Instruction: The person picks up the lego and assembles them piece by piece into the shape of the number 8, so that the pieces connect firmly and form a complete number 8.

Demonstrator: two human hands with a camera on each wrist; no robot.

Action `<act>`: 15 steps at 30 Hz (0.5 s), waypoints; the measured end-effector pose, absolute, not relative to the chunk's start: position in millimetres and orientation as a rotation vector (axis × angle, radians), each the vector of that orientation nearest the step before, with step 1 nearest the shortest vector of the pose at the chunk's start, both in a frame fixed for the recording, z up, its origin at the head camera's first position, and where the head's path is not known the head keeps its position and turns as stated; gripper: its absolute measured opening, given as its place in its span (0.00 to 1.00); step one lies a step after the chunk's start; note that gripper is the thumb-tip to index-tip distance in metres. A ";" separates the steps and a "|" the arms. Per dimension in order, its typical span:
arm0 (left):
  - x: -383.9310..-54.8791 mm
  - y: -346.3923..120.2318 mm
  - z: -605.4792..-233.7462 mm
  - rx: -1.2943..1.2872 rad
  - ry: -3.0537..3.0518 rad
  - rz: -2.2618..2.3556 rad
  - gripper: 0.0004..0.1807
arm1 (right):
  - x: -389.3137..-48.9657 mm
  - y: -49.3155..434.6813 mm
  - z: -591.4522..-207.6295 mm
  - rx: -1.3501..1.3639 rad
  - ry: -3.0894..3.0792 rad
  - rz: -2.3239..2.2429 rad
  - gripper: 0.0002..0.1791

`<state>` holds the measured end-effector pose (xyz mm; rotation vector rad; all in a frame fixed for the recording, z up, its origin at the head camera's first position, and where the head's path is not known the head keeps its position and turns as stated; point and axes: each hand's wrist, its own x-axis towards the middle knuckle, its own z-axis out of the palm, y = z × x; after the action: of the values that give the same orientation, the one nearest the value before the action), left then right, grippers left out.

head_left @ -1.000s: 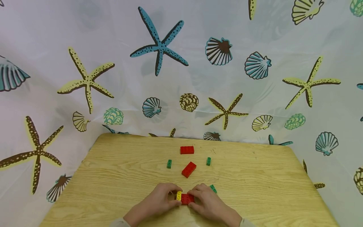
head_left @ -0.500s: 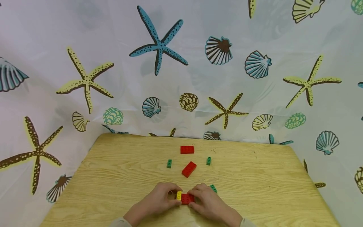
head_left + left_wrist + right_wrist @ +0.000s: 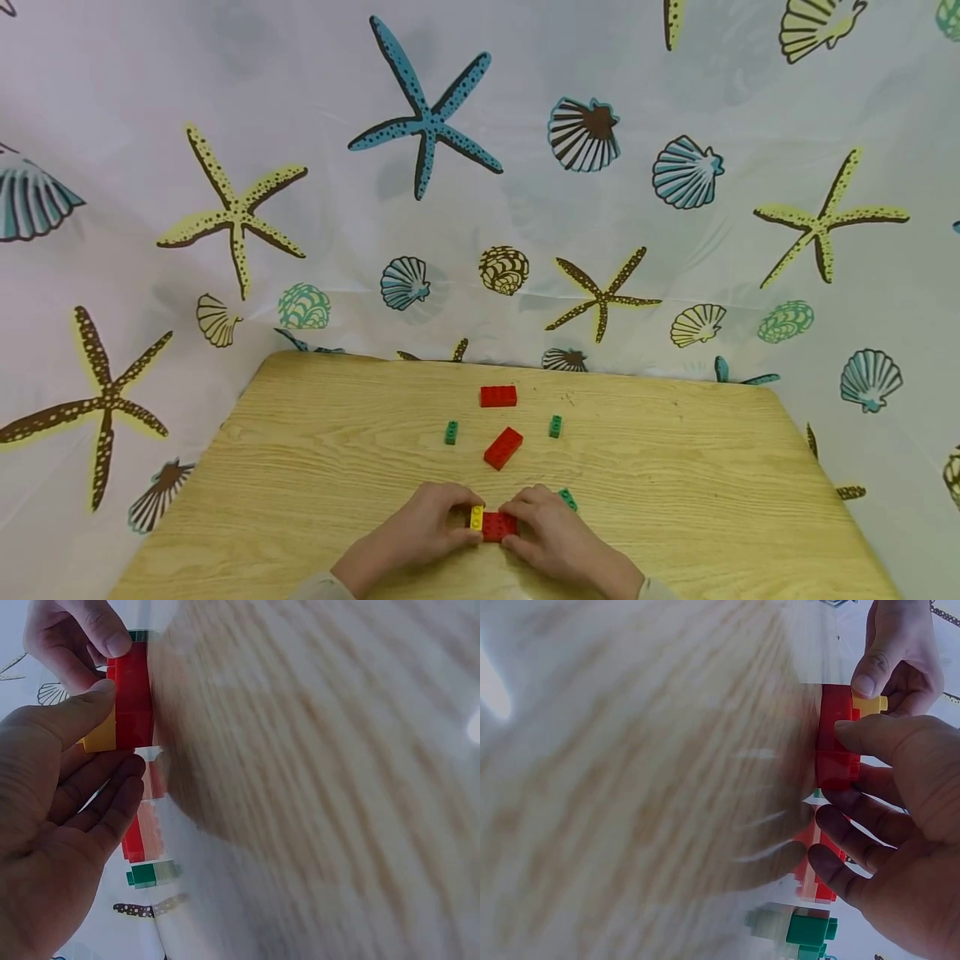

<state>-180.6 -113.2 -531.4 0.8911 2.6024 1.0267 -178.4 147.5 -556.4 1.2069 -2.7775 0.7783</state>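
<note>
Near the table's front edge, my left hand pinches a small yellow brick between thumb and fingers. That brick sits on the left end of a red brick base. In the left wrist view a seam splits the red base, which looks like two bricks end to end. My right hand grips the right end of the red base. Its thumb lies against the near side of the red base in the right wrist view, with fingers behind; its other fingers are spread loosely.
A green brick lies just beyond my right hand. Farther back are an angled red brick, another red brick, a green brick at left and one at right. A shell-patterned curtain surrounds the wooden table.
Both hands keep the same hold on the yellow brick and red base. Only the head view shifts very slightly.
</note>
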 end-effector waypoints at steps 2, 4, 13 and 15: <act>-180.3 -112.2 -532.1 0.897 2.612 1.022 0.21 | -177.8 148.0 -554.4 1.184 -2.807 0.785 0.20; -180.3 -111.7 -533.6 0.890 2.617 1.024 0.21 | -174.9 146.6 -546.9 1.153 -2.862 0.783 0.20; -178.3 -114.9 -541.9 0.723 2.503 1.257 0.22 | -170.5 142.9 -533.8 1.115 -2.936 0.764 0.18; -178.2 -114.7 -542.9 0.705 2.477 1.301 0.22 | -170.8 143.5 -533.1 1.112 -2.938 0.762 0.18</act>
<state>-178.2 -114.7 -542.9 0.7054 2.4767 1.3015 -170.8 143.5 -533.1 1.1121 -2.9378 0.7619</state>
